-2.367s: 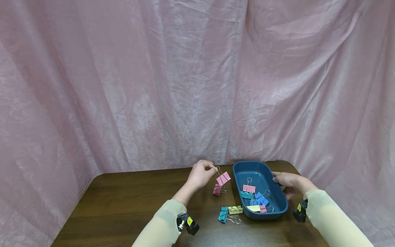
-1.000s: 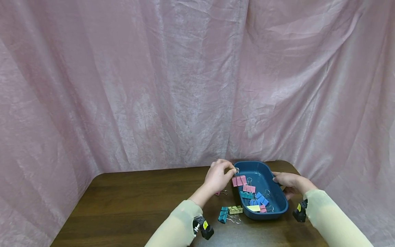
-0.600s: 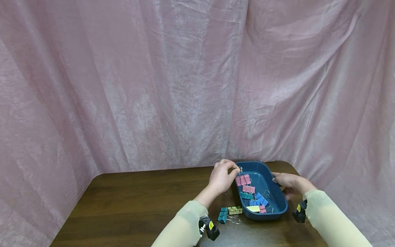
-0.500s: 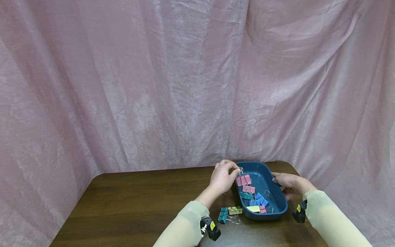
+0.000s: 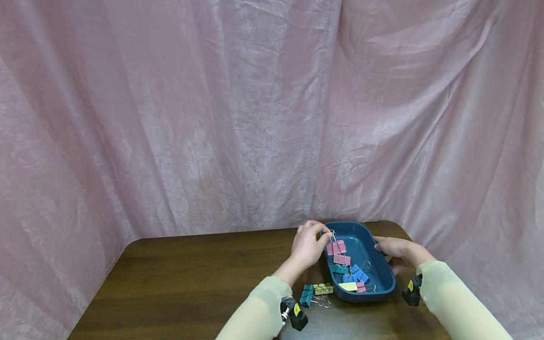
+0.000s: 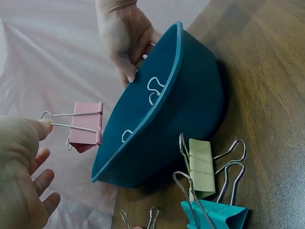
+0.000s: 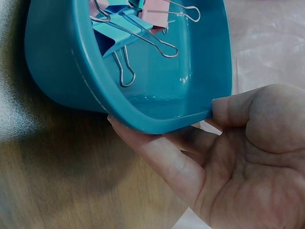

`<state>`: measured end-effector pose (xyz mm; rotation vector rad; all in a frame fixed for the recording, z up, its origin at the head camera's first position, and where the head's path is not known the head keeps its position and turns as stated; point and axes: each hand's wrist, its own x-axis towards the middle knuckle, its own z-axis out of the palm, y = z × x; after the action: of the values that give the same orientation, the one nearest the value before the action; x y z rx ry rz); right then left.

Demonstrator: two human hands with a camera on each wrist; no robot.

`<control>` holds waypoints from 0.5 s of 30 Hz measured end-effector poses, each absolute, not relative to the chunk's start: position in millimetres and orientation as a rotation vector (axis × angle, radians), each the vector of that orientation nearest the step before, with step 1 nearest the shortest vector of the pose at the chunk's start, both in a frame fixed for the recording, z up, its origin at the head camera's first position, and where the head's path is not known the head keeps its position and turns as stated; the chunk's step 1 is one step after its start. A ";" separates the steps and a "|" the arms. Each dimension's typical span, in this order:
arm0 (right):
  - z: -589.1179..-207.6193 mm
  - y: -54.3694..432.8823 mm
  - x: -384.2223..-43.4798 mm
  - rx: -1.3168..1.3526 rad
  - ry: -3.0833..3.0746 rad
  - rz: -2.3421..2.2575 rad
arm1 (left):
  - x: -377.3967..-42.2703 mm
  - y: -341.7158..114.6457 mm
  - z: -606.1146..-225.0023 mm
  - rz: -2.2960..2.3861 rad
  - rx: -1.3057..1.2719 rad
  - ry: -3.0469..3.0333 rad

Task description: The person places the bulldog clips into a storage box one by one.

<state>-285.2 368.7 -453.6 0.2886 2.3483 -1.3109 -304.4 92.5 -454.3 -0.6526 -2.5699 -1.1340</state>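
My left hand (image 5: pixel 307 244) pinches a pink binder clip (image 6: pixel 86 123) by its wire handle, with the clip's body hanging over the left rim of the blue bin (image 5: pixel 381 264). The other fingers of that hand are spread loosely, as the left wrist view shows. My right hand (image 7: pixel 252 148) grips the bin's right wall, thumb over the rim and fingers beneath the outside. Inside the bin lie several clips: a pink one (image 5: pixel 342 259), a teal one (image 5: pixel 338 269), blue ones (image 5: pixel 359 273) and a yellow one (image 5: pixel 348 286).
On the brown table (image 5: pixel 191 278), a teal binder clip (image 5: pixel 306 295) and a yellow clip (image 5: pixel 323 289) lie just left of the bin's near end. Another pink clip (image 6: pixel 138 227) peeks in at the left wrist view's bottom edge. A pink curtain (image 5: pixel 255 118) hangs behind the table.
My left hand has carried the pink binder clip rightward from above the table to over the bin, then barely moved in the last half second. My right hand stays on the bin.
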 end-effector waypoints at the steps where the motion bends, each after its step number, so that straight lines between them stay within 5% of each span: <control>1: -453.5 368.8 -285.2 0.289 2.350 -1.310 | -304.0 92.9 -454.3 -1.134 -0.653 -2.569; 15: -456.0 369.5 -286.4 0.294 2.356 -1.286 | -299.5 100.9 -454.3 -1.168 -0.686 -2.579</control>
<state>-286.4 369.5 -456.0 0.2943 2.3555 -1.2862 -299.5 100.9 -454.3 -0.6860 -2.5793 -1.1685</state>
